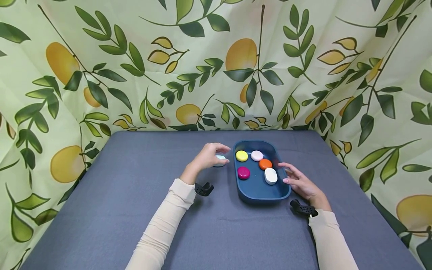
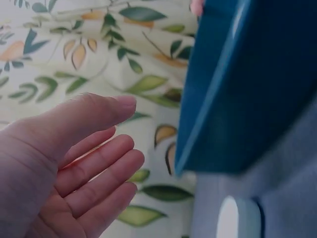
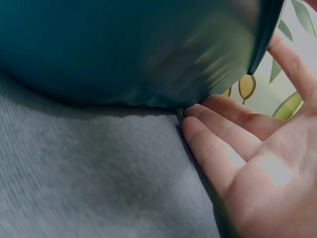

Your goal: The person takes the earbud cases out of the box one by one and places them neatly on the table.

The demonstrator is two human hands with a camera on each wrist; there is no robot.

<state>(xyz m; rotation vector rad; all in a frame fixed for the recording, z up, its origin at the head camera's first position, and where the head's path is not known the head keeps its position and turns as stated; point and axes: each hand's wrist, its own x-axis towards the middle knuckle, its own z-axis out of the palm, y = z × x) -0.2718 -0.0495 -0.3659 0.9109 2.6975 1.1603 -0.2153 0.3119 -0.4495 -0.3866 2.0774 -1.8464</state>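
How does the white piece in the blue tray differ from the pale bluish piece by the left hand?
The white piece lies inside the blue tray; the pale bluish piece sits outside it on the table. The white piece is plain white, the pale bluish piece lightly tinted. In the head view, the white piece shows uncovered, while the left hand partly hides the pale bluish piece. Both look smooth and rounded.

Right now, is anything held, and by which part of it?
Nothing gripped: left hand empty; right hand only rests fingers against the side of the blue bin.
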